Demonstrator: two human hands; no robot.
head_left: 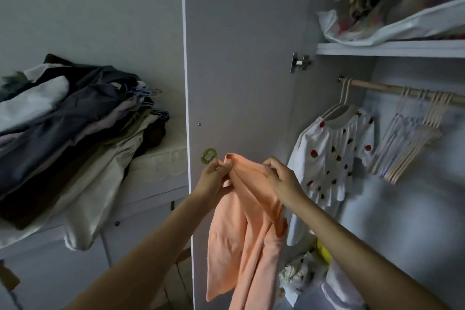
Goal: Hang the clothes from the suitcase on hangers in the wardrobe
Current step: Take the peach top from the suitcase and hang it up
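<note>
A peach-orange garment point(241, 241) hangs down in front of the open wardrobe door point(241, 58). My left hand point(214, 178) pinches its top edge on the left, and my right hand point(283, 178) grips the top on the right. Inside the wardrobe, a wooden rail point(382, 89) carries a white top with red strawberries point(334, 148) on a pale hanger. Further right on the rail hangs a bunch of several empty hangers point(412, 143). No suitcase is in view.
A heap of dark and pale clothes with hanger hooks point(75, 128) lies on a white surface at the left. The wardrobe shelf point(387, 48) above the rail holds a plastic bag and folded bedding. Bags and bundles sit on the wardrobe floor point(309, 274).
</note>
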